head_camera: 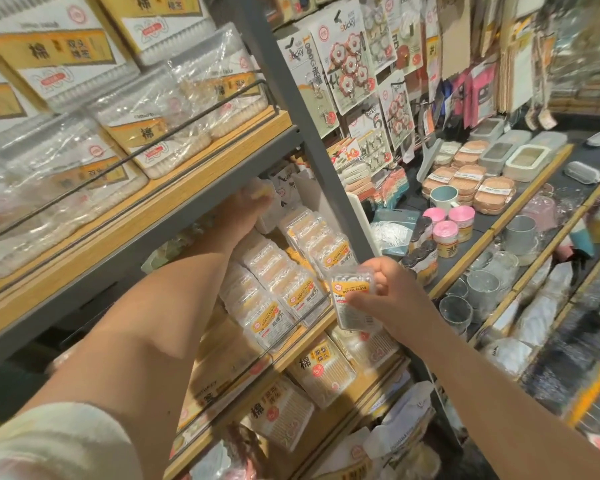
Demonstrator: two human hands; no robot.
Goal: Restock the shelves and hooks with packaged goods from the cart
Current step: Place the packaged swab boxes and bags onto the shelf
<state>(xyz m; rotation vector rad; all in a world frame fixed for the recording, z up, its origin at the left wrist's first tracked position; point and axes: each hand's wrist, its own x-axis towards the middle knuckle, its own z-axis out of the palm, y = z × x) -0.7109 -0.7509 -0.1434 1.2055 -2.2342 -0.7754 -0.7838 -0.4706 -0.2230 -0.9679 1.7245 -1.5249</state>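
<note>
My right hand point(388, 292) grips a clear dental floss pack point(354, 299) with an orange label, held just in front of the middle shelf. Rows of the same floss packs point(284, 282) lie stacked on that shelf point(312, 327) behind a wire rail. My left hand point(246, 206) reaches deep under the upper shelf and holds a white pack point(262, 192) at the back of the floss rows; its fingers are partly hidden and blurred.
Cotton swab boxes point(146, 140) fill the upper shelf. A grey upright post point(312, 140) divides this bay from hooks with sticky hook cards point(350, 64). To the right, lower shelves hold pink-lidded jars point(445, 233), cups and containers. Swab bags point(323, 365) sit below.
</note>
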